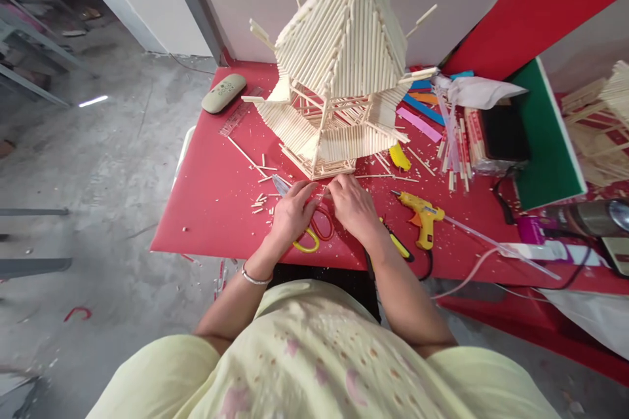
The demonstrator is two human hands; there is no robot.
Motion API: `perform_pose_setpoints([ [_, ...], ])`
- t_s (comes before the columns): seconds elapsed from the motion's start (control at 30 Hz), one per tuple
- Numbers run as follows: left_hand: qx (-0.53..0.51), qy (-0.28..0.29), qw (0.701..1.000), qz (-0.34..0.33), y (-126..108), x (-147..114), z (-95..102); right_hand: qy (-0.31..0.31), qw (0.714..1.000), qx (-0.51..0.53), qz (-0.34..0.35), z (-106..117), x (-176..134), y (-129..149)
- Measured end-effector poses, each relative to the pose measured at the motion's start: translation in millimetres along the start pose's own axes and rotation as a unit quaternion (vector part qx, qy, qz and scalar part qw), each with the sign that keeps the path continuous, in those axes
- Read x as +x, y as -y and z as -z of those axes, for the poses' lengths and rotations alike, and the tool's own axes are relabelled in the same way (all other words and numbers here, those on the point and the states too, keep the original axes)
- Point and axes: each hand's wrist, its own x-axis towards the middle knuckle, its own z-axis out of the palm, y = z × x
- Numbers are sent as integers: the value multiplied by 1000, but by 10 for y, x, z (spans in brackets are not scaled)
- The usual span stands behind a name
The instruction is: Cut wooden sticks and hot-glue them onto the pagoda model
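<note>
So, the stick-built tower [341,33] stood upright at the back of the red table [191,222], its near base edge just beyond the person's two hands. The left hand [293,209] had its fingers bent, with the tips pointing in toward the other hand, and the right hand [354,206] mirrored it, fingers curled and close together. The fingertips nearly met near the base, but whether they pinched anything was too small to tell.

Scissors [281,185] lay under the left hand, blade poking out on one side, red and yellow handles on the other. Short stick bits [258,203] were scattered left of that hand. Over past the right hand sat a yellow glue gun [421,213], with a yellow-and-black cutter [400,245] between it and the right forearm.
</note>
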Motion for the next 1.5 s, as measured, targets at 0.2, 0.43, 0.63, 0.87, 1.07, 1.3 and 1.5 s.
perform_pose_setpoints([
  [0.2, -38, 57, 997, -48, -34, 26, 169, 19, 987, 159, -11, 86, -94, 29],
  [0.43, -148, -14, 989, -15, -342, 16, 510, -137, 910, 387, -65, 333, -199, 50],
  [0.63, -147, -14, 989, -17, -612, 8, 672, -190, 890, 407, -82, 533, -212, 215],
  [0.87, -141, -19, 990, -13, -663, -25, 715, -181, 800, 563, -100, 512, -202, 279],
  [1.07, -291, -84, 946, 114, -443, 26, 470, -196, 852, 465, -143, 310, -234, -14],
  [1.3, -480, -248, 815, 211, -334, 176, -33, -209, 903, 336, -165, 21, 121, -439],
  [1.5, -501, -246, 807, 192, -360, 299, -271, -169, 917, 319, -168, 61, 300, -465],
])
